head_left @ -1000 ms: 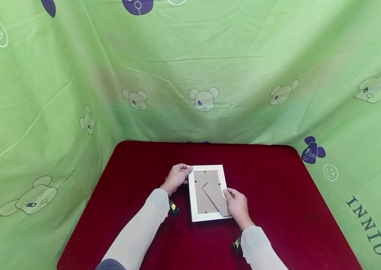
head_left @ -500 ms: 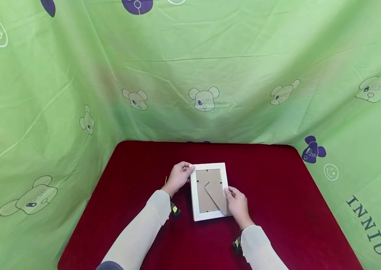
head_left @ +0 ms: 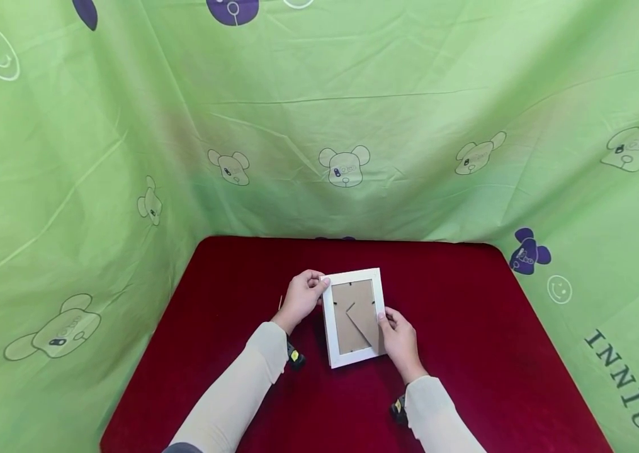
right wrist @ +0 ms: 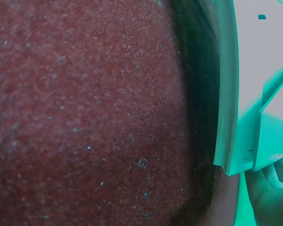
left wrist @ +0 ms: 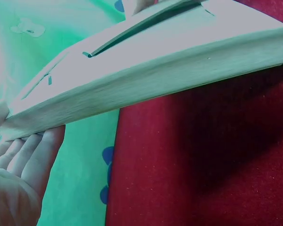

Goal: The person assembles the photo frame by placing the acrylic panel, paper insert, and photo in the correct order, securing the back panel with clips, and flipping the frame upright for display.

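In the head view, a white picture frame [head_left: 330, 327] is held back side up, with a brown backing board [head_left: 344, 330] and small dark tabs around it. A brown easel stand [head_left: 369, 322] lies across the lower right of the back. My left hand [head_left: 300, 299] pinches the upper left corner, thumb on top; the left wrist view shows its fingers [left wrist: 35, 157] beneath the frame. My right hand [head_left: 400, 340] grips the lower right side, thumb over the edge by the stand. Both wrist views show the frame raised off the cloth, with a shadow below it.
A dark red cloth covers the table [head_left: 251, 270]. Green fabric walls [head_left: 274, 113] printed with bear heads enclose it at the back and both sides. A black device [head_left: 295, 357] sits at the left wrist, and a similar device [head_left: 398, 410] at the right wrist.
Both hands keep their hold. The picture frame has shifted slightly up and to the right and turned a little counterclockwise in the head view.
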Available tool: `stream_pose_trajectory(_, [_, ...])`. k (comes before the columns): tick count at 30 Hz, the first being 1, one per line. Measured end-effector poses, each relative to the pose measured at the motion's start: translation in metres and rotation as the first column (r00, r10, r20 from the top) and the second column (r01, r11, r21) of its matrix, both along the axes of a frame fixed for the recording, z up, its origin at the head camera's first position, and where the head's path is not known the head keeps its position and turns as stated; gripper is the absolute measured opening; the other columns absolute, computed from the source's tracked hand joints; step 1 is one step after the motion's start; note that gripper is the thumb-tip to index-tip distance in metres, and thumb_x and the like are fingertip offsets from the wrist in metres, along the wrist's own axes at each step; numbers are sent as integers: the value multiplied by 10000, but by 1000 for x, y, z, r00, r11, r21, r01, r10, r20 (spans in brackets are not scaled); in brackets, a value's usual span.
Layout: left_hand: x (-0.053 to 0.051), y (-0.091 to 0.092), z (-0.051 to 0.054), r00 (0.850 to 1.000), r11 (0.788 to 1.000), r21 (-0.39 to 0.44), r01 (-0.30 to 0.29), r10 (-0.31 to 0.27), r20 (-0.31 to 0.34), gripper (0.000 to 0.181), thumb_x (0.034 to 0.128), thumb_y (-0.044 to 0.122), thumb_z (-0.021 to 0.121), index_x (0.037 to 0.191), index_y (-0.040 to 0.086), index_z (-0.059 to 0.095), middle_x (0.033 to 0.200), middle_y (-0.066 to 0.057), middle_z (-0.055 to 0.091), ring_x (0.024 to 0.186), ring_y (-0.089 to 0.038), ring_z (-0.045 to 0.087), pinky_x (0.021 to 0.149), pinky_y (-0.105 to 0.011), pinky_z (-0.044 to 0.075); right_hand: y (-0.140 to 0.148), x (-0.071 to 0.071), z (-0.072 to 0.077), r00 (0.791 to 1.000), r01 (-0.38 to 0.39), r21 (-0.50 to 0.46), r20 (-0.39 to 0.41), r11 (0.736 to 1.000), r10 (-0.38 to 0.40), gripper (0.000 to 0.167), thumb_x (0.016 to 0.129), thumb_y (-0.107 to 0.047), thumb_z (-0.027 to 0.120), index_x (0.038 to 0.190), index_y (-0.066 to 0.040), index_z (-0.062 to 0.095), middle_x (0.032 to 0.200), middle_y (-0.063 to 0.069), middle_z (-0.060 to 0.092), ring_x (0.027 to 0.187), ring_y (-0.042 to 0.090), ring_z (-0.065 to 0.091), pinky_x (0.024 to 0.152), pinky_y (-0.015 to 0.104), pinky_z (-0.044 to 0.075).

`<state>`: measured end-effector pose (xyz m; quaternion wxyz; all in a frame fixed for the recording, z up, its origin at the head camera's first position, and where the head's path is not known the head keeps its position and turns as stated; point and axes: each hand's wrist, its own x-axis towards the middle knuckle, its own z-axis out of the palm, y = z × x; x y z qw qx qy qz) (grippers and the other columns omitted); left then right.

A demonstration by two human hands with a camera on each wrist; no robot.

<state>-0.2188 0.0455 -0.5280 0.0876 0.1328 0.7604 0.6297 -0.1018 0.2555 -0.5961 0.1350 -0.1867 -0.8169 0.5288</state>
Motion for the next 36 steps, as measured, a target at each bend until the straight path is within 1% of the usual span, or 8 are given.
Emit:
stream_pose_trajectory(3, [2, 1, 2, 1000, 1000, 26, -5, 5, -5, 231, 938, 198, 676, 1051, 3, 626, 816, -77, 676, 680, -157, 649, 596, -356, 565, 0, 1, 1, 1000, 3, 25, -18, 1000, -2, 361, 994, -239, 587, 1262, 2, 607, 1156, 199, 646, 1049, 312, 628, 834, 477, 517])
stream_pose_trajectory(6, [5, 1, 5, 1000, 999, 43, -13, 13, -12, 228, 931, 182, 685, 1046, -6, 628, 810, -82, 669, 665, -160, 652, 576, -333, 561, 2, 1, 1, 999, 4, 56, -39, 998, -1, 334, 981, -214, 606, 1241, -5, 624, 1173, 172, 624, 1066, 300, 607, 844, 469, 509])
stream_pose_trajectory(11, [9, 1, 10, 1000, 998, 62, -20, 22, -19, 211, 919, 160, 699, 1026, -9, 629, 807, -89, 664, 658, -166, 661, 576, -346, 565, 3, 2, -1, 998, -4, 95, -59, 995, 10, 311, 967, -192, 623, 1220, -11, 640, 1175, 148, 618, 1065, 290, 597, 849, 459, 502])
stream_pose_trajectory(17, [12, 1, 15, 998, 997, 57, -50, 52, -32, 197, 907, 148, 713, 1008, 0, 631, 809, -94, 669, 650, -169, 667, 573, -339, 566, 3, 2, -2, 996, -11, 90, -83, 996, 19, 301, 961, -172, 637, 1216, -13, 648, 1170, 145, 626, 1041, 276, 621, 846, 432, 516])
stream_pose_trajectory(24, [16, 0, 21, 994, 994, 55, -95, 97, -39, 213, 888, 153, 736, 1012, 12, 636, 814, -94, 667, 660, -172, 671, 597, -368, 571, -1, 5, 2, 989, -3, 148, -144, 989, 25, 323, 944, -134, 656, 1237, 2, 646, 1284, 143, 600, 1175, 271, 563, 931, 416, 475])
stream_pose_trajectory(28, [18, -1, 22, 992, 991, 73, -116, 119, -35, 220, 873, 160, 753, 1004, 28, 635, 822, -90, 669, 665, -170, 671, 632, -438, 571, -6, 6, 3, 981, 14, 172, -194, 985, 20, 334, 931, -121, 668, 1247, -14, 646, 1292, 121, 603, 1136, 274, 584, 920, 437, 470])
stream_pose_trajectory(31, [19, -1, 22, 990, 988, 84, -133, 136, -36, 226, 866, 161, 761, 995, 29, 630, 824, -87, 668, 669, -160, 666, 641, -458, 568, -12, 6, 4, 975, 5, 185, -218, 983, 36, 350, 934, -132, 666, 1266, -26, 636, 1306, 99, 598, 1142, 260, 580, 930, 433, 459])
stream_pose_trajectory(36, [20, -1, 23, 986, 981, 115, -158, 164, -44, 229, 858, 150, 767, 989, 21, 630, 822, -91, 669, 675, -160, 661, 612, -411, 572, -23, 6, 3, 969, -37, 213, -232, 976, 87, 389, 950, -195, 654, 1303, -35, 608, 1345, 81, 572, 1255, 230, 508, 1019, 421, 391])
